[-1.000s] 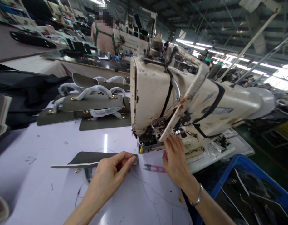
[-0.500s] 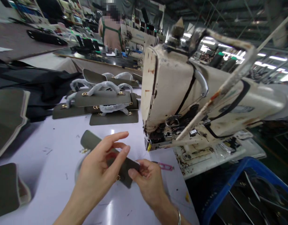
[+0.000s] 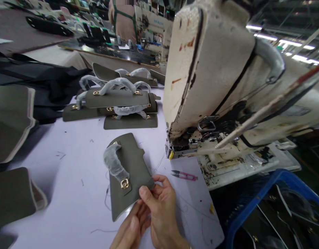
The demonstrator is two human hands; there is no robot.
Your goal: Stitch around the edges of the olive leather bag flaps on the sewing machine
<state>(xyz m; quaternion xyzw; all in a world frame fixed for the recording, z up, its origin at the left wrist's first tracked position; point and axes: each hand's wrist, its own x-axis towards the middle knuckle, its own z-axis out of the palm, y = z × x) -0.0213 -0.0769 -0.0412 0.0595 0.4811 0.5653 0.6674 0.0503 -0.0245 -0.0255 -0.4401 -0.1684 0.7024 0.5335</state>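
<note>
Flap [image 3: 135, 162]: olive, pale along its edges, aslant over the near middle of the worktop [image 3: 71, 186], left of the sewing machine [image 3: 213, 65] and well apart from the pile [image 3: 116, 100]. Its upper face is turned up.
Handle [image 3: 115, 162]: curved, in clear wrap, along the flap's left side, with a gold fitting [image 3: 124, 184] at its near end and another at the far end.
Right hand [image 3: 160, 204]: gripping the flap's near right corner, thumb on top, fingers behind the edge.
Left hand [image 3: 130, 228]: fingers bent, just below the flap's near edge and beside the right hand, which partly hides it; cannot tell whether it grips.
Snips [image 3: 185, 175]: pink with dark blades pointing left, on the worktop between the right hand and the machine.
Loose thread [image 3: 106, 199]: dark, beside the flap's left edge.
Pile: several olive flaps with wrapped handles, farther back on the worktop.
Left side: two olive pieces [image 3: 12, 121] with pale edges, black cloth [image 3: 47, 77] behind.
Crate [image 3: 249, 205]: blue, lower right, holding dark pieces with pale edges.
Background: a person [image 3: 124, 22] in a pink top with green straps, beside another sewing machine [image 3: 158, 26].
</note>
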